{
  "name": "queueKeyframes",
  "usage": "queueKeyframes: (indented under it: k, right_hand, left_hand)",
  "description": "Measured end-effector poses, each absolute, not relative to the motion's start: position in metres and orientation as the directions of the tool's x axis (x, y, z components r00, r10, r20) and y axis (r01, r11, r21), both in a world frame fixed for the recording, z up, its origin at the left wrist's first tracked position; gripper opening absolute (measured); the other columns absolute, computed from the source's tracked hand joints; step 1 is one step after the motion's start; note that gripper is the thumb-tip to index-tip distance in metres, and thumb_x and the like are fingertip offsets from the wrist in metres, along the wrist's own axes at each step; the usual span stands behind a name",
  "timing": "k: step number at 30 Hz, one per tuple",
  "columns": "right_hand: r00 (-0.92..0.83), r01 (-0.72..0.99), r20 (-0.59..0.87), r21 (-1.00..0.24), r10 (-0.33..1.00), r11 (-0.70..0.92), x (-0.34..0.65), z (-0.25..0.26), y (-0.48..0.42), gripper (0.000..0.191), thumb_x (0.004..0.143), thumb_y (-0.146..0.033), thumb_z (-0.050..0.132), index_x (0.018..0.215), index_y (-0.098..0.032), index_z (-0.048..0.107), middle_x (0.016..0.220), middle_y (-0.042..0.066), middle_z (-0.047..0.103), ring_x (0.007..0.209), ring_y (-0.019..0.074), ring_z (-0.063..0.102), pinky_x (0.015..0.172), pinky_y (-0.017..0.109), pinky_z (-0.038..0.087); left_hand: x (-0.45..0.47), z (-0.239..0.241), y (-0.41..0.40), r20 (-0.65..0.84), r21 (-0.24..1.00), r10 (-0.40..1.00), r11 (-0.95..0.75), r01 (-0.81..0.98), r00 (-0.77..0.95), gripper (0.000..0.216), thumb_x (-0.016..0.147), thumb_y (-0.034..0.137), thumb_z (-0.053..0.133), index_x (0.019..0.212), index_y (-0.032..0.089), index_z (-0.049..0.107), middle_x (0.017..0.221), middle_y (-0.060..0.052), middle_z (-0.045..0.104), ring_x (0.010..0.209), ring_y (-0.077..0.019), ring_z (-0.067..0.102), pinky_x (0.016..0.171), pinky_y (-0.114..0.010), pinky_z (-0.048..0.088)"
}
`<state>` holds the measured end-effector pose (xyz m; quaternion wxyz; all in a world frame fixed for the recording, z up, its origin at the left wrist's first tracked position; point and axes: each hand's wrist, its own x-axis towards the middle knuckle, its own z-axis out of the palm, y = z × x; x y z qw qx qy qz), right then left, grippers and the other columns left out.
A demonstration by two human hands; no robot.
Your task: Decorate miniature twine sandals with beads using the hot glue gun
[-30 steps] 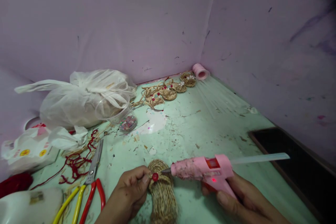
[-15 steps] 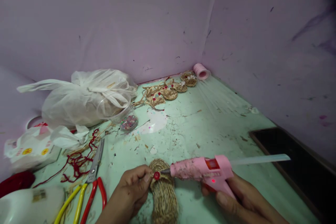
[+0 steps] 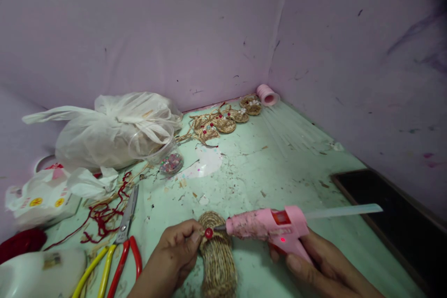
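Note:
A small woven straw slipper [image 3: 218,265] lies at the front of the table, a red button [image 3: 208,233] on its upper part. My left hand [image 3: 178,251] is closed in a pinch at the slipper's left edge, right beside the button; its fingertips hide exactly what they grip. In my right hand [image 3: 314,260] is a pink hot glue gun [image 3: 265,226], its red light lit and a clear glue stick [image 3: 345,211] poking out the back. The metal nozzle points left and comes close to the button; whether it touches the straw I cannot tell.
Scissors [image 3: 128,214] and yellow- and red-handled tools lie left, near red yarn [image 3: 103,214] and a white bottle [image 3: 42,272]. Behind are a plastic bag [image 3: 115,135], a tub of beads [image 3: 172,163], straw pieces [image 3: 225,123], a pink spool [image 3: 268,95] and glue sticks [image 3: 293,128]. A phone [image 3: 384,214] lies right.
The glue gun and its glue stick have shifted very slightly left. My left hand and the slipper look the same.

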<state>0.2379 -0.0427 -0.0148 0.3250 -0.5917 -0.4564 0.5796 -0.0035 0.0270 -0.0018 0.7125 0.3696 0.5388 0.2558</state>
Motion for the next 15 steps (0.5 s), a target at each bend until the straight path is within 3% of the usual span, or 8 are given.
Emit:
queueKeyframes:
  k: [11,15]
  right_hand:
    - [-0.104,0.181,-0.395,-0.91,0.913,-0.374,0.24,-0.012,-0.042,0.049,0.08,-0.05,0.047,0.123,-0.028,0.05,0.107,0.007,0.063,0.101,0.0263,0.056,0.093,0.043,0.04]
    - [-0.078,0.142,-0.335,-0.936,0.939,-0.322,0.237,-0.008,-0.04,0.038,0.08,-0.05,0.048,0.105,-0.025,0.06,0.096,0.006,0.064,0.092,0.0244,0.058,0.085,0.039,0.045]
  left_hand:
    - [-0.005,-0.015,0.027,-0.546,0.823,0.798,0.568,-0.014,0.255,0.042,0.053,0.051,0.073,0.059,0.013,0.055,0.043,0.009,0.028,0.037,-0.0007,0.013,0.038,-0.019,0.007]
    - [-0.004,-0.009,0.026,-0.571,0.806,0.772,0.592,0.01,0.278,0.038,0.059,0.048,0.07,0.061,0.014,0.055,0.04,0.011,0.023,0.035,0.0,0.009,0.037,-0.019,0.004]
